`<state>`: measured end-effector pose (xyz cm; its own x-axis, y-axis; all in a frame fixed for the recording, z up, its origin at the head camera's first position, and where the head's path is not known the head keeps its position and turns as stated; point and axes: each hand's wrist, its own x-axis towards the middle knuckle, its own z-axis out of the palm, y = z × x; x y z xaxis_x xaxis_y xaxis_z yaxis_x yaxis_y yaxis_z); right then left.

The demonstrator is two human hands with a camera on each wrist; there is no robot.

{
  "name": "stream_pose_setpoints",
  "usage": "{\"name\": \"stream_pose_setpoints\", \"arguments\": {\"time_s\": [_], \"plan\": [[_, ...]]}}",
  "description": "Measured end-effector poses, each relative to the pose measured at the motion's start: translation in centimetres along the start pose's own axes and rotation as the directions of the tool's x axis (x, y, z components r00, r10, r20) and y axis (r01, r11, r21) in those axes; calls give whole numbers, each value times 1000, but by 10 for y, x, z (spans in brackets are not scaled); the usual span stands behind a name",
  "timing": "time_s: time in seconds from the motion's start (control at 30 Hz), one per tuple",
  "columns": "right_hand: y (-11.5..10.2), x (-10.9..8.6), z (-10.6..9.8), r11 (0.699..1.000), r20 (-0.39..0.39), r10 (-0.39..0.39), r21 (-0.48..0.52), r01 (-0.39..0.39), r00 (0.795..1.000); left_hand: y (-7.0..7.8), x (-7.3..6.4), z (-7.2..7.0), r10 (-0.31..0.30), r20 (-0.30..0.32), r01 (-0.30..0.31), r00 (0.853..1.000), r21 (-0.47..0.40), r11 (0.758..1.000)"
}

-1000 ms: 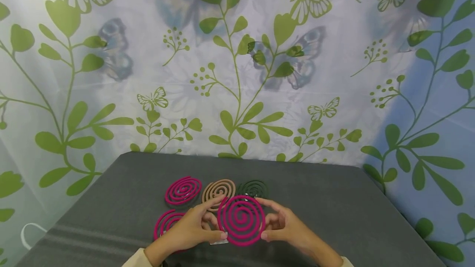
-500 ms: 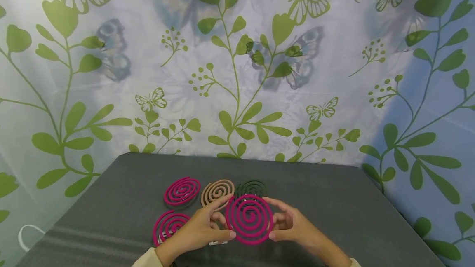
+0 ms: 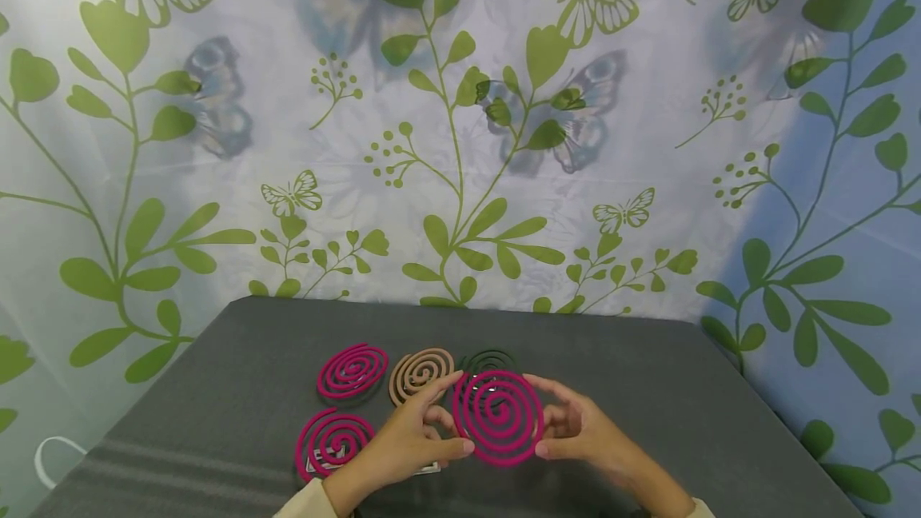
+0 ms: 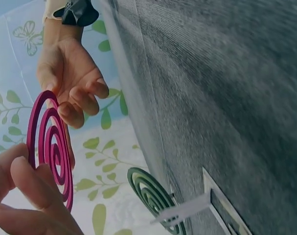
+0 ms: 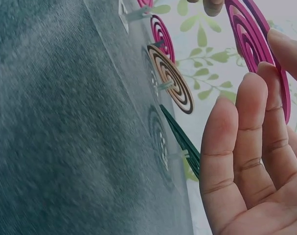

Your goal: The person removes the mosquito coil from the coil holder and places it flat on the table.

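Both hands hold a pink mosquito coil [image 3: 498,412] upright by its opposite edges, raised above the grey table. My left hand [image 3: 410,442] pinches the left rim between thumb and fingers; my right hand [image 3: 590,438] does the same at the right rim. In the left wrist view the coil [image 4: 54,142] is seen nearly edge-on between the two hands. A bare metal stand [image 4: 226,208] stands on the table below, mostly hidden behind my left hand in the head view. The right wrist view shows the coil's edge [image 5: 256,36] by my right thumb.
On the grey table [image 3: 633,374], pink [image 3: 352,372], tan [image 3: 421,376] and dark green [image 3: 489,360] coils sit on stands in a back row. Another pink coil [image 3: 335,444] is at front left on its stand. A patterned curtain [image 3: 460,142] hangs behind.
Both hands have carried the pink coil to the right and slightly up. More of the front-left pink coil shows past my left arm. The other coils stay put.
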<state>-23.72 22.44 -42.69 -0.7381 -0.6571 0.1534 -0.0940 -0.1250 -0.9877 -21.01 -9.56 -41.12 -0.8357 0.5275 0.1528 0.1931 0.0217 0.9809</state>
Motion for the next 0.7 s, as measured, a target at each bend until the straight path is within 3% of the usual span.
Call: {"name": "stream_pose_setpoints", "arguments": {"time_s": [0.23,0.4,0.7], "plan": [[-3,-4,-13,1000,14,-3,0,3,1000,1,7,10,-48,-3,48,999,-43,998],[-6,-7,-22,1000,20,-2,10,2,1000,0,13,18,-47,-10,47,999,-50,998],[-11,-12,-36,1000,23,18,-16,-17,1000,-31,31,29,101,-9,-101,995,25,995]]}}
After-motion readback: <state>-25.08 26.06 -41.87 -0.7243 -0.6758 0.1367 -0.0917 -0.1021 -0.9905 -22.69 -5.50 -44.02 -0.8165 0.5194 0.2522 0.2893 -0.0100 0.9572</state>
